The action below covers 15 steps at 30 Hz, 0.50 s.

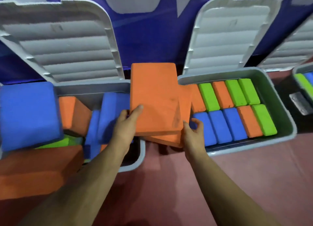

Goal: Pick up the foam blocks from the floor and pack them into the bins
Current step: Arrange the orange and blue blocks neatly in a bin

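Note:
I hold a stack of two orange foam blocks (155, 97) in the air between two grey bins. My left hand (126, 124) grips the stack's near left corner, thumb on top. My right hand (193, 132) grips its near right corner from below and the side. The left bin (133, 166) holds blue, orange and green blocks piled loosely and at angles. The right bin (286, 110) holds two neat rows of upright blue, orange and green blocks (235, 110).
Both bins' grey lids stand open against a blue and white wall: the left lid (67, 44) and the right lid (232, 39). A third bin (303, 76) with blocks shows at the far right edge. The floor (169, 183) is reddish matting.

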Tool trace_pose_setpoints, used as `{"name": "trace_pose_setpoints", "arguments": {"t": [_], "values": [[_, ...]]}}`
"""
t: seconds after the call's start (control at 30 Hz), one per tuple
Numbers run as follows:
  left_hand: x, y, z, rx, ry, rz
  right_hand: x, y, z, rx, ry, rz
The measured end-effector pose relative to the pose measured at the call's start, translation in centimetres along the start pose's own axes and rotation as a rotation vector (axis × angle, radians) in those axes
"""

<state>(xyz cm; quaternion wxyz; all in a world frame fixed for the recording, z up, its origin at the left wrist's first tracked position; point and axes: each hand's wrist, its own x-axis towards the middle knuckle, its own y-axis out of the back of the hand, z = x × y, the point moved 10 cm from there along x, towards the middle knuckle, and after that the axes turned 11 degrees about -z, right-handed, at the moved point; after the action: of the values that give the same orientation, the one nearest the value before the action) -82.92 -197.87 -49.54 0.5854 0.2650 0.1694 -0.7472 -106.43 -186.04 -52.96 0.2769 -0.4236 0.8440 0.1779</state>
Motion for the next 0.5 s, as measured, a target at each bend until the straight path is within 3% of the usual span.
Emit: {"name": "trace_pose_setpoints", "arguments": {"t": [0.13,0.27,0.4,0.5], "values": [[3.4,-1.8,-0.8,0.063,-0.027,-0.04,2.2,0.4,0.2,-0.096,0.034,-0.059],[4.8,-2.2,-1.2,0.126,-0.09,-0.086,2.0,0.4,-3.5,-0.437,0.199,0.041],[4.5,-1.8,-1.7,0.373,-0.172,-0.063,1.0,-4.2,-4.6,-0.622,0.303,-0.177],[4.9,-1.2,-2.7,0.501,-0.214,-0.031,0.6,-5.9,-3.9,-0.718,0.351,-0.112]]}}
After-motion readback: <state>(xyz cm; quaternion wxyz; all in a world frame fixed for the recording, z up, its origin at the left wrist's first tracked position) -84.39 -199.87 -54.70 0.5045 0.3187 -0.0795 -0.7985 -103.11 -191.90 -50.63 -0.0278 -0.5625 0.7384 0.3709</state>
